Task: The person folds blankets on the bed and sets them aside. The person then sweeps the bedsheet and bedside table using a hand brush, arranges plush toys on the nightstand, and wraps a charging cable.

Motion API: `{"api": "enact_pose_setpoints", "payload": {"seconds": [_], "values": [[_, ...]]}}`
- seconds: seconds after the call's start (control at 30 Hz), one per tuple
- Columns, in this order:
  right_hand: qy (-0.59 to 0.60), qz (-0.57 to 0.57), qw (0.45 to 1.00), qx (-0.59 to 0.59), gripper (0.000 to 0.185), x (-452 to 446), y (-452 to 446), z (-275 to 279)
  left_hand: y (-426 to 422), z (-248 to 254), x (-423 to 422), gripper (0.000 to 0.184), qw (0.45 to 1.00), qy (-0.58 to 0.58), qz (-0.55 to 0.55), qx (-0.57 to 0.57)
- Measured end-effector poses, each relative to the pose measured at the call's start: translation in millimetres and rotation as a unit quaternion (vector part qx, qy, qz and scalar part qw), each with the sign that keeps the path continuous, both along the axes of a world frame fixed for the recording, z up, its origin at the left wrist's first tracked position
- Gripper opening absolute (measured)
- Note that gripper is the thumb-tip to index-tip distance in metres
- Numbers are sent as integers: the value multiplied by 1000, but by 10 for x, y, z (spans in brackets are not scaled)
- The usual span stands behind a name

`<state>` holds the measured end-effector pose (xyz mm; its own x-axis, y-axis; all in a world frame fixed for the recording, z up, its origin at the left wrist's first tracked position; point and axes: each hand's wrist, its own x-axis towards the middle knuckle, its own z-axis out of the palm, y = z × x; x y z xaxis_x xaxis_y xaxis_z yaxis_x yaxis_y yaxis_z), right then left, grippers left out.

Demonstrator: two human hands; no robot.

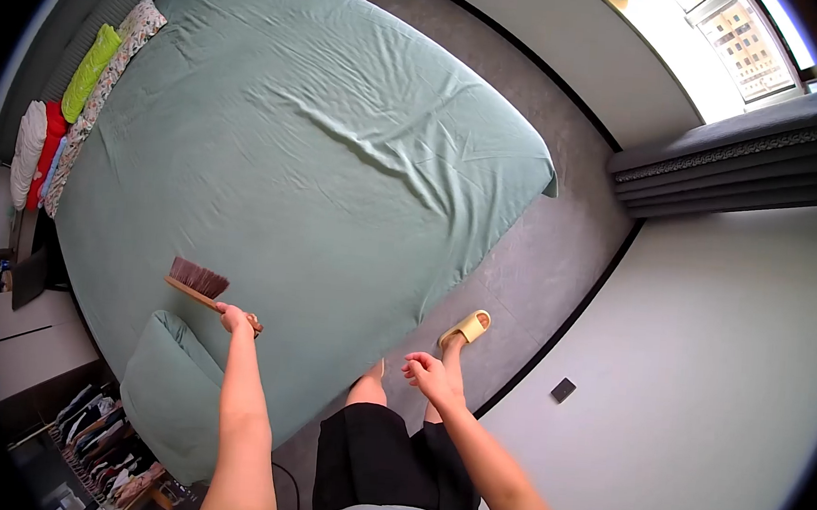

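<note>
On or just over a green-sheeted bed (334,240), a seemingly light, soft-bristled brush (199,279) is held by the left hand (236,319), wrapped around its stiff wooden handle, the surest grip, while the right hand (428,376) hangs loosely curled, apparently empty.

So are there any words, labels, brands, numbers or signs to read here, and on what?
No text can be read: none shows on the brush, green bedsheet or yellow slipper.
Any labels on the hanging clothes are too small to make out.
</note>
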<state>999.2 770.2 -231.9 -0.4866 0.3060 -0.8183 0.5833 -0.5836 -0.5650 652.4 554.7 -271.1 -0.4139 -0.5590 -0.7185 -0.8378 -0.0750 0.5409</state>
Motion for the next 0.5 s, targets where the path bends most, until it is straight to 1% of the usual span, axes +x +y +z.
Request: {"api": "enact_pose_setpoints", "payload": {"seconds": [0.03, 0.07, 0.1, 0.13, 0.17, 0.2, 0.27, 0.3, 0.33, 0.37, 0.43, 0.47, 0.5], "values": [[-4, 14, 1000, -11, 18, 71, 137, 33, 276, -68, 151, 59, 999, -4, 35, -1], [-5, 19, 1000, -9, 18, 178, 267, 18, 649, -243, 402, 58, 999, -7, 19, 34], [-6, 25, 1000, -7, 18, 284, 402, 2, 1154, -472, 810, 56, 996, 36, -72, 42], [-17, 28, 999, 0, 18, 389, 560, -3, 1494, -893, 1313, 56, 962, 24, -231, 141], [-28, 30, 999, 5, 19, 512, 703, 7, 2047, -1485, 1983, 54, 926, 118, -346, -95], [-40, 31, 999, 10, 19, 620, 859, 15, 2656, -900, 2549, 53, 861, 133, -488, -60], [-39, 39, 998, 26, 19, 819, 1219, 36, 3315, -712, 3248, 54, 733, 80, -673, 58], [-37, 42, 998, 32, 20, 920, 1374, 61, 3556, -747, 3387, 49, 635, 43, -764, 110], [-57, 59, 996, 47, 20, 995, 1558, 88, 3680, -617, 3496, 44, 561, 88, -812, 134], [-49, 62, 995, 64, 20, 1092, 1732, 56, 3755, -504, 3525, 43, 591, 101, -792, 114], [-54, 48, 995, 62, 20, 1215, 2096, 60, 3793, -427, 3509, 41, 643, 128, -751, 75], [-65, 50, 994, 72, 20, 1253, 2262, 62, 3730, -433, 3401, 46, 712, 201, -671, 45], [-80, 55, 991, 89, 19, 1265, 2402, 72, 3631, -374, 3176, 44, 768, 222, -600, 12]]}}
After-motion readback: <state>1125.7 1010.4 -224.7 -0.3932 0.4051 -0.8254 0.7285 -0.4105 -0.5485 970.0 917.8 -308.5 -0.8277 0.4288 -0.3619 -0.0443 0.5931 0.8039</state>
